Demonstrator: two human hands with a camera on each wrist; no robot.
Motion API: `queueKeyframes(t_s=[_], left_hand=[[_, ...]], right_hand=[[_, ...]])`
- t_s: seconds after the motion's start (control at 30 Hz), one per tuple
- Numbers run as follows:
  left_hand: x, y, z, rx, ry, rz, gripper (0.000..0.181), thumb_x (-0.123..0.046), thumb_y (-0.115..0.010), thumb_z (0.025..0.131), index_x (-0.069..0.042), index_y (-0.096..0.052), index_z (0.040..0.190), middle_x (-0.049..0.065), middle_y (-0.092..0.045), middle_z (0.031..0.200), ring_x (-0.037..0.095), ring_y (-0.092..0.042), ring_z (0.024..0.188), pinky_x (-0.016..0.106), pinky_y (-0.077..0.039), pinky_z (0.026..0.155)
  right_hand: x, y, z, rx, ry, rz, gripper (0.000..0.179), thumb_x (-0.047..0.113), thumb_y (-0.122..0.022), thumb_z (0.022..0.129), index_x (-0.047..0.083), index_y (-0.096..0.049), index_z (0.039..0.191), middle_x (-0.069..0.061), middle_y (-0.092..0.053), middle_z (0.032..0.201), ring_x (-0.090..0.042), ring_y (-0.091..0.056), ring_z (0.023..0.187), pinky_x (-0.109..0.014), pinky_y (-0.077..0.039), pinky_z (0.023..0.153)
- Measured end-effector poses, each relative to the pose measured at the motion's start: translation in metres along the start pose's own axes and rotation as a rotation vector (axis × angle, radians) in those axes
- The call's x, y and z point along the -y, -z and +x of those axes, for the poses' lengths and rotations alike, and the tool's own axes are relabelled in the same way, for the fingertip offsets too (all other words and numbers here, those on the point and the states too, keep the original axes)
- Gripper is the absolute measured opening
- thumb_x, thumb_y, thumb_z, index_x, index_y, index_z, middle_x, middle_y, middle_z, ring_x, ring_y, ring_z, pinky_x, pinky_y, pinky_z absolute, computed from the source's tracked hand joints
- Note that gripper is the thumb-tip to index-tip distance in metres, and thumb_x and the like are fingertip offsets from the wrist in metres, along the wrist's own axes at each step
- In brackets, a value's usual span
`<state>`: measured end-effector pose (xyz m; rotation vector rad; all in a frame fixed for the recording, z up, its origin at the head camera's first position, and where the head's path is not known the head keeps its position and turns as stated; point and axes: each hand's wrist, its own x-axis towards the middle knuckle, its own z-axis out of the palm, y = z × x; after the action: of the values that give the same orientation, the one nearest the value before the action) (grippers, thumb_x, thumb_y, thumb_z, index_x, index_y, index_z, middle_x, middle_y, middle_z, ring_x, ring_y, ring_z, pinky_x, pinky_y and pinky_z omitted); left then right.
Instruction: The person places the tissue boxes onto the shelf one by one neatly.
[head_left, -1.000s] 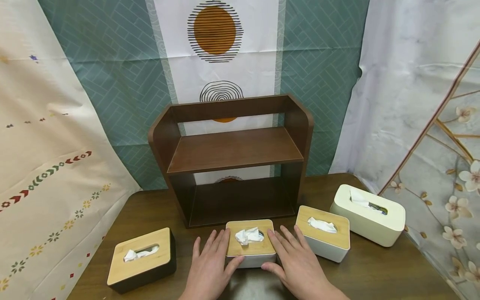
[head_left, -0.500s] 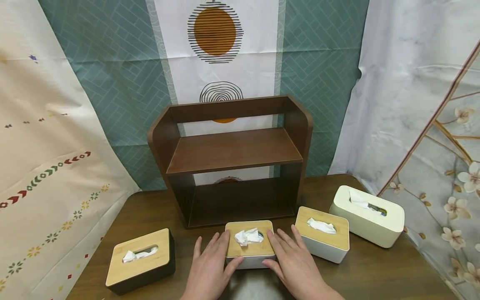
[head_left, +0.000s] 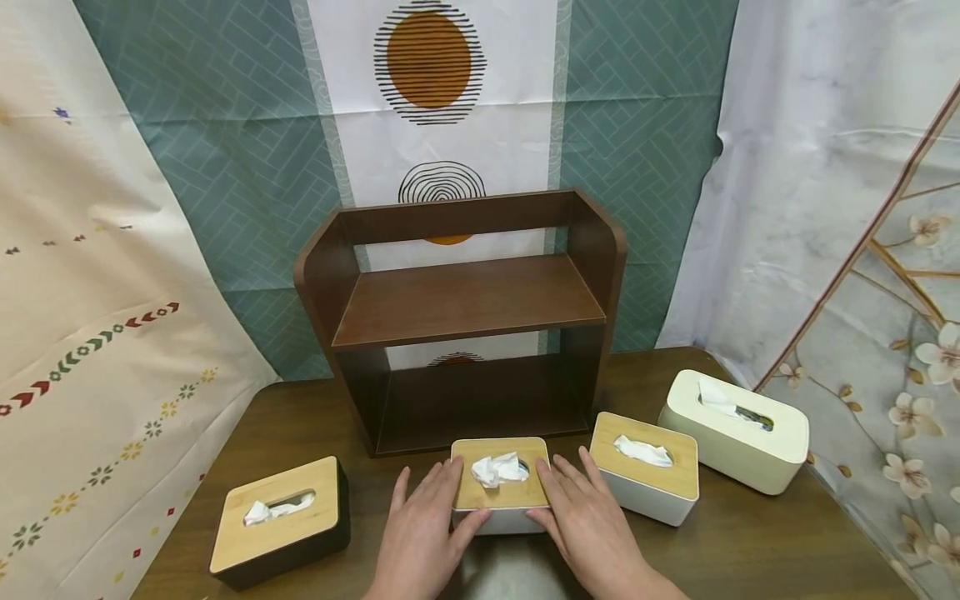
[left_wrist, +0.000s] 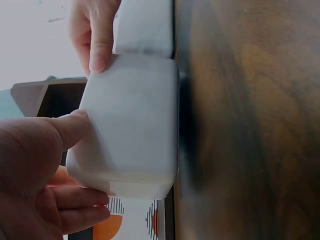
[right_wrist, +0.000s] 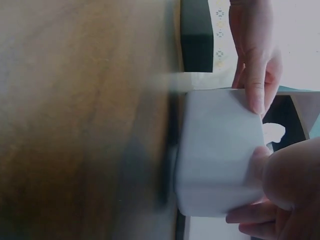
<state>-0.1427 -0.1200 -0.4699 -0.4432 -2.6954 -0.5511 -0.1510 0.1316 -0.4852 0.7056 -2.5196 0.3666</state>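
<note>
A white tissue box (head_left: 504, 523) with a light wood lid and a crumpled tissue in its slot sits before the brown shelf, between both hands. My left hand (head_left: 422, 527) grips its left side, the thumb against the front face near the lid. On the opposite side, my right hand (head_left: 588, 523) grips it in the same manner. In the left wrist view the white front of the tissue box (left_wrist: 132, 115) fills the middle, thumbs at its top edge. A dark shadow runs along the box's bottom edge in the right wrist view, beside the box front (right_wrist: 220, 145).
The two-tier brown shelf (head_left: 468, 300) stands behind. A black tissue box with wood lid (head_left: 283, 518) lies at left. Close by the right hand is another white, wood-lidded tissue box (head_left: 647, 492), then a cream tissue box (head_left: 738, 442) farther right. All are on the dark wooden table (head_left: 757, 550).
Both hands keep their places on the box's sides. The box and hands have shifted very slightly toward the shelf; the other boxes stay put.
</note>
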Motion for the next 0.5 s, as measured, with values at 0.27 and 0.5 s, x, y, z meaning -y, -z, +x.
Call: queueKeyframes(t_s=[0.27, 0.5], left_hand=[[-0.003, 0.002, 0.008, -0.070, -0.030, 0.024, 0.074, -0.048, -0.087, 0.095, -0.001, -0.067, 0.148, 0.014, -0.071, 0.145, 0.033, -0.069, 0.134, 0.067, -0.035, 0.122], [-0.004, -0.001, 0.018, -0.115, -0.041, 0.028, 0.073, -0.047, -0.088, 0.094, 0.000, -0.068, 0.146, 0.015, -0.073, 0.142, 0.033, -0.071, 0.130, 0.067, -0.039, 0.120]], right_hand=[[-0.003, 0.007, 0.009, -0.014, -0.012, -0.001, 0.064, 0.035, -0.085, 0.098, -0.004, -0.068, 0.145, -0.020, -0.075, 0.136, -0.036, -0.068, 0.135, -0.062, -0.035, 0.126], [-0.007, 0.014, 0.021, 0.013, -0.046, -0.022, 0.065, 0.039, -0.083, 0.099, -0.001, -0.067, 0.147, -0.020, -0.074, 0.139, -0.037, -0.066, 0.137, -0.066, -0.034, 0.125]])
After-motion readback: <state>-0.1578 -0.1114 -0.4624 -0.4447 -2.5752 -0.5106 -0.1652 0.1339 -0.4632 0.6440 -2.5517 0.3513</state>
